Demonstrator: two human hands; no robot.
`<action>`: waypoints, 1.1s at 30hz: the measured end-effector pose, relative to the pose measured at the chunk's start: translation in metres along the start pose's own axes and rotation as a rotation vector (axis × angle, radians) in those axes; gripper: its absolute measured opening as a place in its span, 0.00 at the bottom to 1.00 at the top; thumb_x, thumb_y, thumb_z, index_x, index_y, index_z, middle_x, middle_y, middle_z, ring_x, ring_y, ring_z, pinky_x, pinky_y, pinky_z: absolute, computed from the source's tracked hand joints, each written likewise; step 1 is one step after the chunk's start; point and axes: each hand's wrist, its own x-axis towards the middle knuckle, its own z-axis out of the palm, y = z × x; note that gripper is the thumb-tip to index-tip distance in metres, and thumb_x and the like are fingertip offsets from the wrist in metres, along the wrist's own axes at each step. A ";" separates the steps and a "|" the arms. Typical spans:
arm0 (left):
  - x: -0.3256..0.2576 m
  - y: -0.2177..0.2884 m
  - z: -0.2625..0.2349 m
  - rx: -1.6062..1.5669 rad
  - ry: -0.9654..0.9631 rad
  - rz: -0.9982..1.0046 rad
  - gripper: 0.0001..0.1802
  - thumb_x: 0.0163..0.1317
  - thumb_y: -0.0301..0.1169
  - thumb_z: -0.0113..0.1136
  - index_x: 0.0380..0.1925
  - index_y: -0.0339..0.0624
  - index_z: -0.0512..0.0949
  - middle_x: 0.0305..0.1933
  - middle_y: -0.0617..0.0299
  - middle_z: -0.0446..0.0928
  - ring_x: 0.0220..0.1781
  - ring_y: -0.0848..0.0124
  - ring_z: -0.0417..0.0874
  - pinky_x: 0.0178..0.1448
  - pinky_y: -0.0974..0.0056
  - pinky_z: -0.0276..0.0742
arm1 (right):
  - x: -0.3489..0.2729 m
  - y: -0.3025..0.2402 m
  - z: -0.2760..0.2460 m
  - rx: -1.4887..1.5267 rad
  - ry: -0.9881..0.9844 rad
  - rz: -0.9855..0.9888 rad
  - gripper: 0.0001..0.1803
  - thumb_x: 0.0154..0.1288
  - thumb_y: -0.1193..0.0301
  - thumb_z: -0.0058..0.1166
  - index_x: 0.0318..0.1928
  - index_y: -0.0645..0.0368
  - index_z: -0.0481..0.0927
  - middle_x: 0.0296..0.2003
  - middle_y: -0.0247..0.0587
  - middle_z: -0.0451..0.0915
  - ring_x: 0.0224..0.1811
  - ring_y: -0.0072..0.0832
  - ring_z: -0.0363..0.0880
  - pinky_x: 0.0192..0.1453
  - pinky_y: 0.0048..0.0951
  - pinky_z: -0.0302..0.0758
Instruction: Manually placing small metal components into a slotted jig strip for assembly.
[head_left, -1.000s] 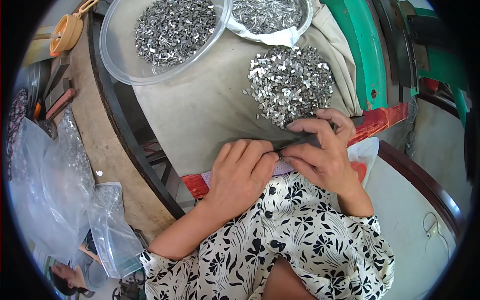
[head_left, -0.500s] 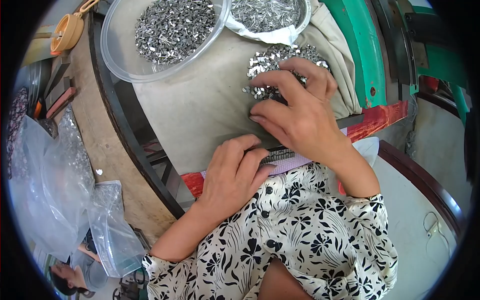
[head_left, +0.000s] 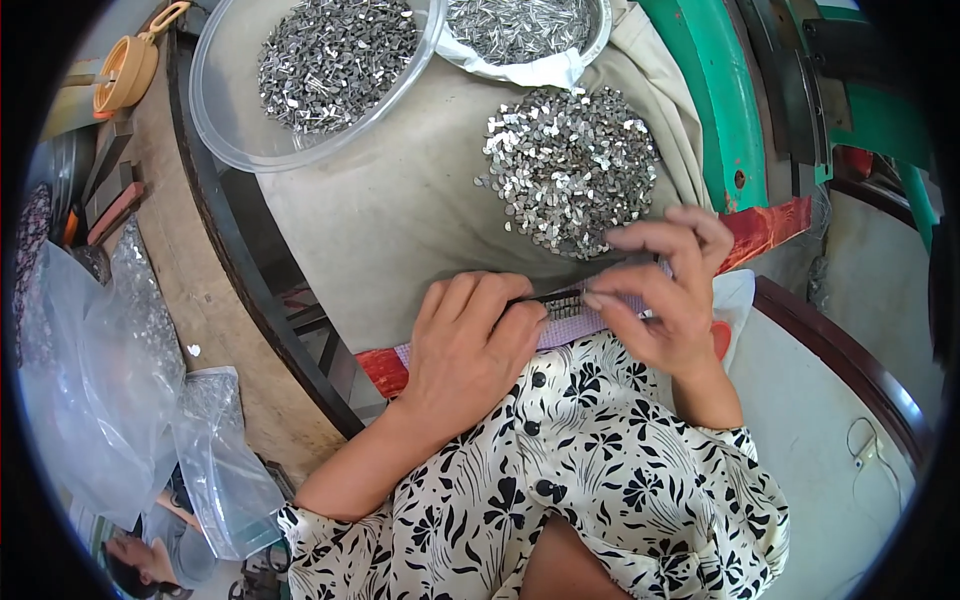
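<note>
A narrow dark strip [head_left: 565,307] carrying a row of small metal pieces lies at the near edge of the cloth. Over its left end my left hand [head_left: 465,335] is curled, with fingers and thumb closed on it. My right hand [head_left: 672,295] is at the other end of the strip, thumb and index fingertips pinched close together; whatever they may hold is too small to make out. Its other fingers are raised and bent. Just beyond the hands, a heap of small, flat, shiny metal pieces [head_left: 570,165] lies on the grey-beige cloth [head_left: 350,235].
A clear plastic tub [head_left: 225,125] of small metal parts stands at the far left, beside a bowl [head_left: 603,35] of thin metal pins. Green machinery [head_left: 715,110] borders the right. Plastic bags [head_left: 95,370] lie on the left bench [head_left: 235,330]. Another person [head_left: 160,550] appears at lower left.
My right hand has come from the heap back toward me to the strip's right end, uncovering the heap. My left hand has stayed at the strip.
</note>
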 end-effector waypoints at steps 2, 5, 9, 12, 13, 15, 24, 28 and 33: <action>0.001 0.000 0.000 -0.003 -0.016 -0.011 0.10 0.52 0.26 0.67 0.35 0.41 0.79 0.43 0.63 0.76 0.45 0.63 0.77 0.47 0.59 0.70 | -0.015 -0.003 0.003 0.010 0.006 0.033 0.11 0.43 0.66 0.73 0.30 0.49 0.85 0.46 0.31 0.82 0.57 0.43 0.65 0.62 0.41 0.58; 0.001 0.001 -0.001 0.012 -0.013 -0.008 0.10 0.52 0.26 0.67 0.35 0.41 0.79 0.43 0.63 0.76 0.44 0.63 0.77 0.47 0.59 0.70 | -0.026 -0.007 0.013 -0.024 0.037 -0.013 0.10 0.44 0.64 0.72 0.30 0.47 0.87 0.47 0.29 0.81 0.57 0.40 0.66 0.63 0.39 0.58; -0.001 0.002 -0.003 0.024 -0.021 -0.018 0.11 0.52 0.27 0.68 0.36 0.41 0.79 0.44 0.62 0.76 0.44 0.62 0.77 0.47 0.58 0.71 | -0.029 -0.010 0.018 -0.015 0.000 0.019 0.12 0.42 0.64 0.74 0.31 0.45 0.88 0.46 0.31 0.81 0.58 0.42 0.64 0.63 0.41 0.58; -0.003 -0.001 -0.003 -0.025 -0.007 -0.041 0.14 0.52 0.29 0.70 0.38 0.42 0.79 0.46 0.60 0.76 0.44 0.60 0.78 0.46 0.57 0.71 | -0.024 -0.012 0.015 -0.026 0.015 0.064 0.11 0.44 0.63 0.72 0.32 0.45 0.88 0.48 0.28 0.81 0.57 0.40 0.66 0.63 0.38 0.57; -0.005 -0.001 -0.003 -0.028 0.003 -0.052 0.15 0.52 0.30 0.71 0.39 0.42 0.78 0.47 0.59 0.75 0.45 0.59 0.78 0.46 0.57 0.71 | -0.022 -0.014 0.015 -0.027 -0.002 0.061 0.11 0.45 0.63 0.72 0.32 0.45 0.88 0.48 0.27 0.81 0.57 0.40 0.66 0.63 0.38 0.57; -0.006 -0.001 -0.003 -0.031 0.013 -0.063 0.16 0.52 0.31 0.71 0.40 0.42 0.78 0.48 0.59 0.75 0.45 0.58 0.78 0.46 0.56 0.71 | -0.021 -0.016 0.017 -0.029 -0.020 0.058 0.11 0.45 0.63 0.72 0.32 0.44 0.88 0.48 0.27 0.81 0.57 0.40 0.66 0.63 0.38 0.57; -0.008 -0.003 -0.002 -0.046 0.000 -0.087 0.14 0.48 0.30 0.75 0.34 0.43 0.80 0.47 0.58 0.77 0.46 0.59 0.78 0.47 0.57 0.72 | -0.009 -0.002 0.009 -0.043 0.004 0.055 0.11 0.46 0.65 0.72 0.33 0.45 0.88 0.48 0.31 0.81 0.56 0.43 0.64 0.63 0.41 0.57; -0.006 -0.003 -0.001 -0.053 0.007 -0.080 0.14 0.48 0.30 0.74 0.33 0.43 0.79 0.45 0.60 0.77 0.44 0.59 0.78 0.45 0.57 0.71 | -0.001 0.004 0.005 -0.121 -0.007 0.039 0.11 0.45 0.67 0.72 0.33 0.44 0.88 0.50 0.31 0.80 0.58 0.41 0.65 0.64 0.42 0.57; -0.001 0.000 0.000 -0.039 0.000 -0.069 0.14 0.48 0.30 0.74 0.34 0.43 0.80 0.44 0.61 0.78 0.42 0.60 0.78 0.45 0.58 0.70 | 0.010 0.002 0.012 -0.216 -0.052 -0.002 0.11 0.45 0.68 0.71 0.34 0.44 0.88 0.51 0.28 0.80 0.60 0.39 0.65 0.64 0.41 0.56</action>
